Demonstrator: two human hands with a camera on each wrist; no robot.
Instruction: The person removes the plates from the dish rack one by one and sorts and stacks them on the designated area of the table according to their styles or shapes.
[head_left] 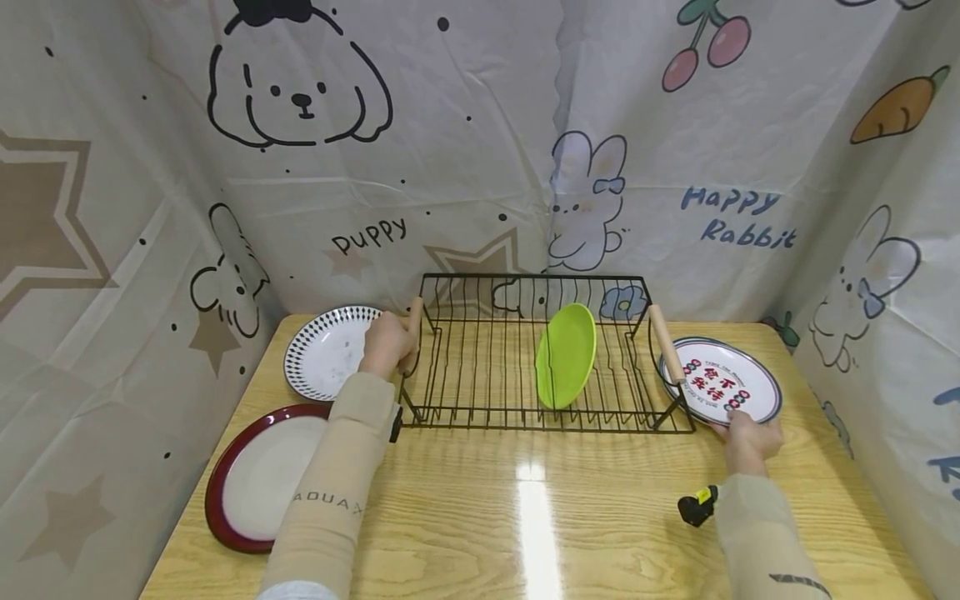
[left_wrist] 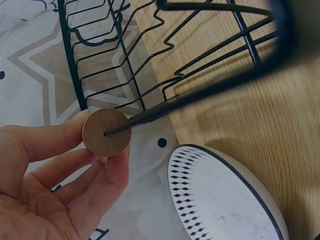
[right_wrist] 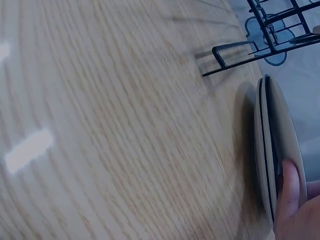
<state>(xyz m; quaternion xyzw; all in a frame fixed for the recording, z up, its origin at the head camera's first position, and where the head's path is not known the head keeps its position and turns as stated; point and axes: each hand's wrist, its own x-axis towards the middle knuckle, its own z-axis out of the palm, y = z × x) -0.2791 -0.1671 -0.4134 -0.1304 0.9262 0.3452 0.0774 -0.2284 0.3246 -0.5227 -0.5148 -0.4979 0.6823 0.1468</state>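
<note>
My left hand (head_left: 388, 343) grips the wooden handle (left_wrist: 106, 132) at the left end of a black wire dish rack (head_left: 480, 418), thumb and fingers around it. A lime-green plate (head_left: 566, 357) stands on edge in the rack, right of its middle. At the rack's right end, my right hand (head_left: 752, 440) pinches the near rim of a white plate (head_left: 693, 392) with red characters and a dark blue edge. In the right wrist view, this plate (right_wrist: 285, 125) is tilted up from another pale plate (right_wrist: 259, 150) beneath it, and the fingers hold its rim.
A white plate with black diamonds (head_left: 330, 350) lies left of the rack. Nearer, a cream plate with a dark red rim (head_left: 225, 475) sits partly behind my left forearm. Patterned cloth (head_left: 465, 167) hangs around the wooden table (head_left: 450, 508).
</note>
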